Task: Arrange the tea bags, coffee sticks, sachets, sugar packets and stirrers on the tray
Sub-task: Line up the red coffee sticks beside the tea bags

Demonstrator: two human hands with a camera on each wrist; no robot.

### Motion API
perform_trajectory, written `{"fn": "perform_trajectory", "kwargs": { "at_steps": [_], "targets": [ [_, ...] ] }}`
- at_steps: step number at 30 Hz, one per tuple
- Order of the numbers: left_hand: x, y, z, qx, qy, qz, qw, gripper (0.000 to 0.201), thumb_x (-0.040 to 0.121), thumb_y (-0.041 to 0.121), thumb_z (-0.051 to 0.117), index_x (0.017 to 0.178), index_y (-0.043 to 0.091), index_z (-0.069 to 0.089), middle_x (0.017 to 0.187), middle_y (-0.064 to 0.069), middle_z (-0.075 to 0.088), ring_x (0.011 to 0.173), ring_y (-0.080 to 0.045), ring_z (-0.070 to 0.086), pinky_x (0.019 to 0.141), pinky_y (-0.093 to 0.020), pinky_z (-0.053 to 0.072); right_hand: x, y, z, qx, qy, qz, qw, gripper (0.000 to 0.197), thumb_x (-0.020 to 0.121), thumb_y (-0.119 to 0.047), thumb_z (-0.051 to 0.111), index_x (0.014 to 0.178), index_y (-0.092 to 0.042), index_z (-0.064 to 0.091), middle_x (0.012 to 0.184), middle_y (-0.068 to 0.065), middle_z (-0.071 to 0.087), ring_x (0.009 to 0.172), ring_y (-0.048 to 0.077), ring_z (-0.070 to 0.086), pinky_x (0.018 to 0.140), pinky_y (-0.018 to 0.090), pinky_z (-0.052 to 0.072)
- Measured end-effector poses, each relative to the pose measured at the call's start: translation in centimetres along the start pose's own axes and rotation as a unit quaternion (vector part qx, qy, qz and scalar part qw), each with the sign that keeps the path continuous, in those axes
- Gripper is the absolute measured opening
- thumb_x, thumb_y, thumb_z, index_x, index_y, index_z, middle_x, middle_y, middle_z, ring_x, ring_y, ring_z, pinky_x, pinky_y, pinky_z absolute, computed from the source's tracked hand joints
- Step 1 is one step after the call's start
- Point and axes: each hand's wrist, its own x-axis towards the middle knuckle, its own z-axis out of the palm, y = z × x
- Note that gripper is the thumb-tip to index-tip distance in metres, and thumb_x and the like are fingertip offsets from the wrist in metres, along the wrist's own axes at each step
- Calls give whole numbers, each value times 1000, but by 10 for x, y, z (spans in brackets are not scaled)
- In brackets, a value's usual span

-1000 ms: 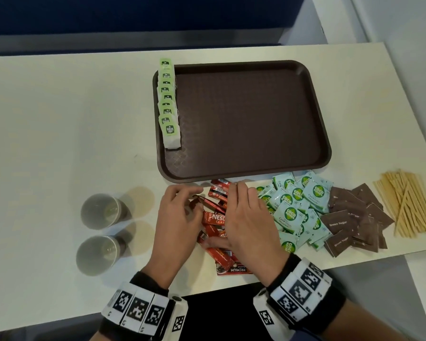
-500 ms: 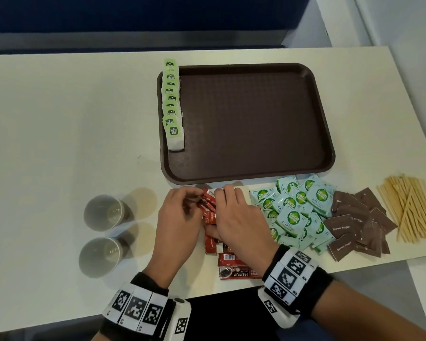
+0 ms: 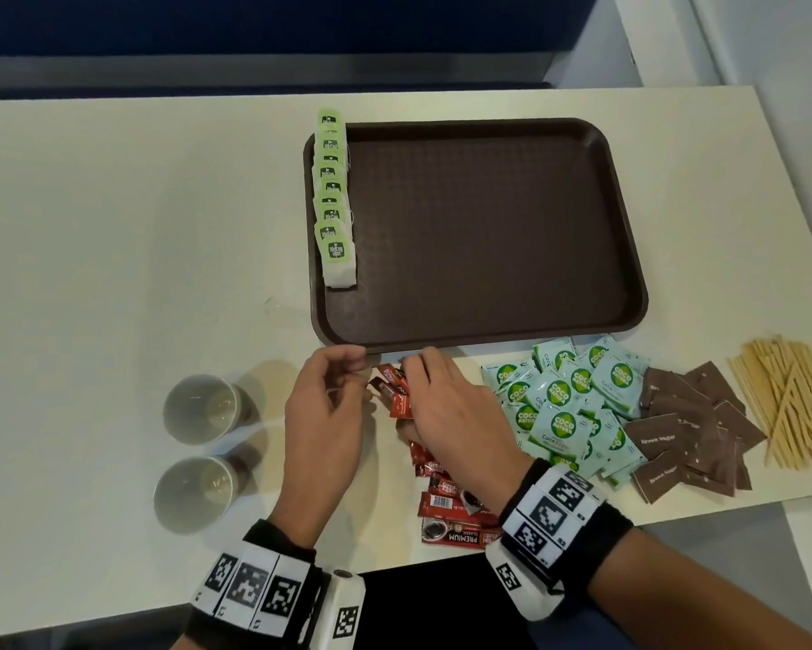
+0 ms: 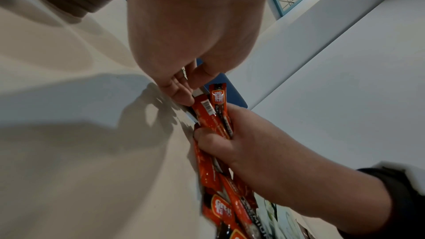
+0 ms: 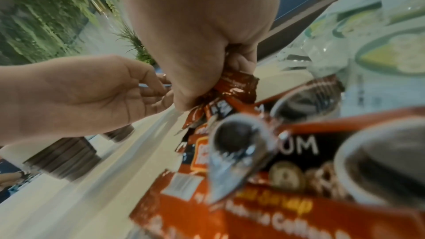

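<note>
Red coffee sticks (image 3: 397, 396) are bunched in the right hand (image 3: 455, 415), whose fingers and thumb curl round the bundle so that its ends poke out to the left of the knuckles. More coffee sticks trail from under that palm back toward the wrist, lying flat on the table (image 3: 113, 274). The left hand (image 3: 324, 415) sits just left of the held bundle, its fingers loosely bent and its fingertips (image 4: 184, 95) touching the end of one stick; the left wrist view does not make clear whether it pinches that stick or only touches it.

Just beyond the grip lies the near rim of the brown tray (image 3: 488, 342). Farther beyond it, along the tray's left edge, stands a row of green tea bags (image 3: 333, 204), overlapping one another. Right of the gripping hand, touching its wrist side, is a heap of pale green sachets (image 3: 563, 405); further right lie brown sugar packets (image 3: 685, 443), and past those a pile of wooden stirrers (image 3: 789, 396). Well left of the left hand stand two paper cups (image 3: 202, 408), one behind the other.
</note>
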Motion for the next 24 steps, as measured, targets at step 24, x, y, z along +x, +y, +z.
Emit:
{"fn": "perform_trajectory", "kwargs": {
  "at_steps": [24],
  "targets": [
    [-11,12,8,232,-189,48,953,45,85,15,77,120,33,54,112,19,57,104,-2,56,83,-13,46,7,27,-18,307,118,35,944,26,96,-23,70,110,-27,48,90,-10,58,78,10,59,71,36,53]
  ]
}}
